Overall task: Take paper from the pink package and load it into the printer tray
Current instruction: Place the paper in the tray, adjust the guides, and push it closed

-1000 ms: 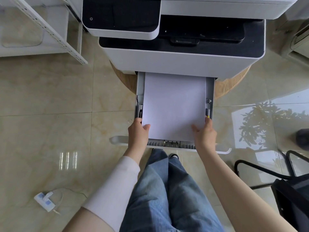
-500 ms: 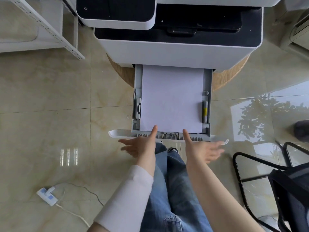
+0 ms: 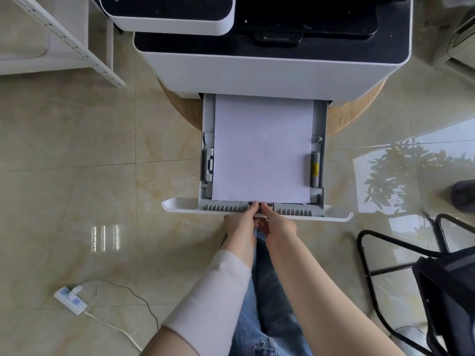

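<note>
A stack of white paper (image 3: 262, 147) is seen lying flat in the pulled-out printer tray (image 3: 320, 150), its long axis running from the printer (image 3: 257, 70) straight out toward the tray's front edge, its short near edge set just behind that edge. At the middle of the front edge, the left hand (image 3: 241, 224) and right hand (image 3: 279, 224) are brought together, fingertips pinched on the small grey guide tab (image 3: 259, 204). The tray's white front lip (image 3: 180, 204) is left untouched at both ends.
</note>
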Tool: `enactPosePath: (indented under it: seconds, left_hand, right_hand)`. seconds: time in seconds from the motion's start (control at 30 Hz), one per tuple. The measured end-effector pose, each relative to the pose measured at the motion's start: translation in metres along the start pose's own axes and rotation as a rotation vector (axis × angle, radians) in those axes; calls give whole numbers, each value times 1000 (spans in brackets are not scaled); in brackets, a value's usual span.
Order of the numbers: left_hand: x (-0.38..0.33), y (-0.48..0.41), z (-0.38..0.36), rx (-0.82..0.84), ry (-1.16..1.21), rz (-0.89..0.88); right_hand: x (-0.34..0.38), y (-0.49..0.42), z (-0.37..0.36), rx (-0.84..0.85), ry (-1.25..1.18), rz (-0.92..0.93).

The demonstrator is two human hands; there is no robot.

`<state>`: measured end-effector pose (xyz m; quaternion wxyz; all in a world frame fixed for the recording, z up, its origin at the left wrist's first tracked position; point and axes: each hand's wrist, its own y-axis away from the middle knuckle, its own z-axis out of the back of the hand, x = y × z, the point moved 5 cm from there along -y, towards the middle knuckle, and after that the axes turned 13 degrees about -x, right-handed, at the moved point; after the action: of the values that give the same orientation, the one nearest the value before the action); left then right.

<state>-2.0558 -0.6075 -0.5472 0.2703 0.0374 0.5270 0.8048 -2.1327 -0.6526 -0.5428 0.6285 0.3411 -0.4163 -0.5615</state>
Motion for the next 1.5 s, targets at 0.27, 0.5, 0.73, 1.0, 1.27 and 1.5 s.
enactPosePath:
  seconds: [0.27,0.5,0.73,1.0,1.27,1.5]
  left_hand:
    - [-1,-1,-5,4,55,20]
    - [-4,0,-6,-55,80,28]
    - [-1,-3,-10,-16,214,85]
    - [-14,4,14,-14,361,29]
    - [-93,0,69,-394,-380,-1069]
    - [-99,-27,40,-86,-868,-876]
  right_hand:
    - [3,4,-2,-16,-29,-21]
    - [4,3,-2,3,10,50]
    - [19,5,14,-106,-68,-34]
    - [19,-7,20,-117,-119,-55]
    - [82,-10,86,-490,382,891]
    - [108,-23,61,-366,971,1047]
